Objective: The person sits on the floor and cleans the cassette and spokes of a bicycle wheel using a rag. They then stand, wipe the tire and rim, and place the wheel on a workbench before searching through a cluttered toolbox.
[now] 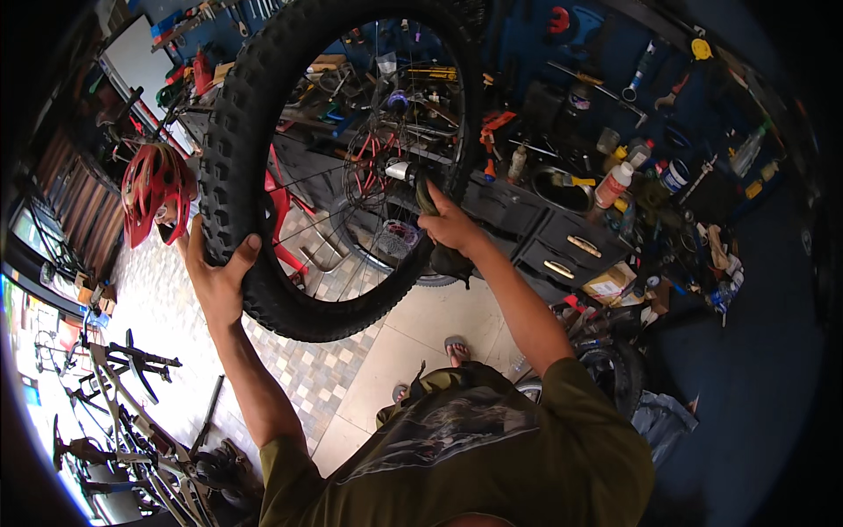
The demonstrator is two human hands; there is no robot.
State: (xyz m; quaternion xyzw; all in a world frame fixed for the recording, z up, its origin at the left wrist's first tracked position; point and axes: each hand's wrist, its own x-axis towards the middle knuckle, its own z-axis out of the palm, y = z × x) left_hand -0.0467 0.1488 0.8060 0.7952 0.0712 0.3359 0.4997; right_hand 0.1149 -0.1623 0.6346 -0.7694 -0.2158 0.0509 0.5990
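The left head-worn fisheye camera looks forward and steeply down, near the hands (218, 285).

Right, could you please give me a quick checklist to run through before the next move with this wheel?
1. Left hand on the knobbly tyre: ok, its thumb lies against the tread.
2. Right hand holding the dark cloth: ok, by the tyre's right side.
3. Red helmet clear of the left hand: cannot tell, they look adjacent, depth unclear.
4. Tyre firmness: cannot tell by sight.
5. Room on the workbench: not ok, bottles and tools crowd it.
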